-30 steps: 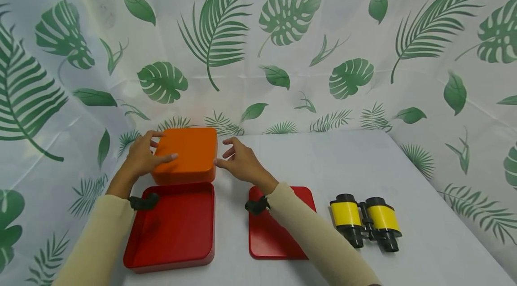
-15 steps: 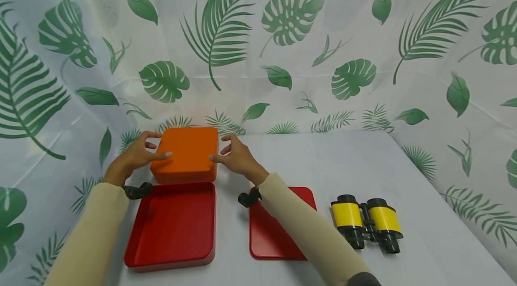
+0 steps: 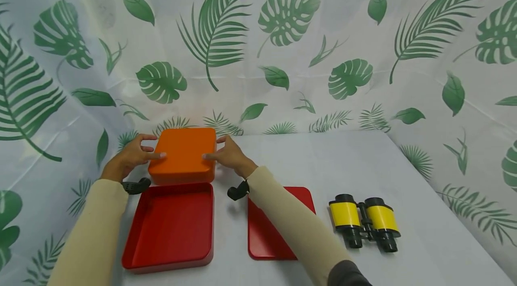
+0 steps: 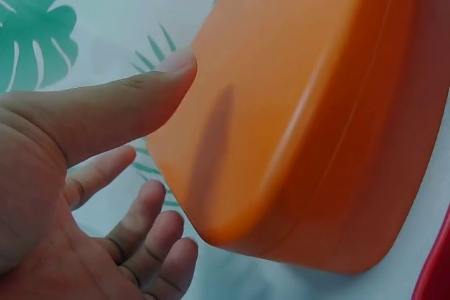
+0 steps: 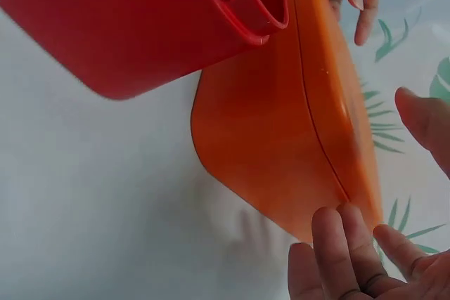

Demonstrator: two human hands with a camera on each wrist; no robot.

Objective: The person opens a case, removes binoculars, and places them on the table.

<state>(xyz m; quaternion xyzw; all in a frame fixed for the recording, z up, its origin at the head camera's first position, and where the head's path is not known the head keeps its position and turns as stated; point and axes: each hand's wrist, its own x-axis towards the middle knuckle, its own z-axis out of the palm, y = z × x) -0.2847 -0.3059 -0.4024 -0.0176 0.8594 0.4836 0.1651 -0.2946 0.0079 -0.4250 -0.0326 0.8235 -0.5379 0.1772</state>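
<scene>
A closed orange box (image 3: 186, 151) with rounded corners sits at the table's back left, a thin seam running round its side. At its left end is my left hand (image 3: 131, 156); in the left wrist view the thumb (image 4: 119, 110) hovers over the lid, casting a shadow, with loosely bent fingers beside the corner. My right hand (image 3: 232, 156) is at the opposite end. Its fingertips (image 5: 330, 237) are right at the side near the seam in the right wrist view, the thumb spread apart above the lid.
Directly in front of the orange box stands an open red box (image 3: 173, 227) with nothing in it. A flat red lid (image 3: 268, 236) lies to its right, partly covered by my right sleeve (image 3: 295, 218). Yellow and black binoculars (image 3: 381, 216) lie farther right. Leaf-patterned cloth (image 3: 242, 52) hangs behind.
My right hand has moved left and closer to the orange box, its thumb now over the lid. My left hand has shifted slightly left and down. The box has stayed in place.
</scene>
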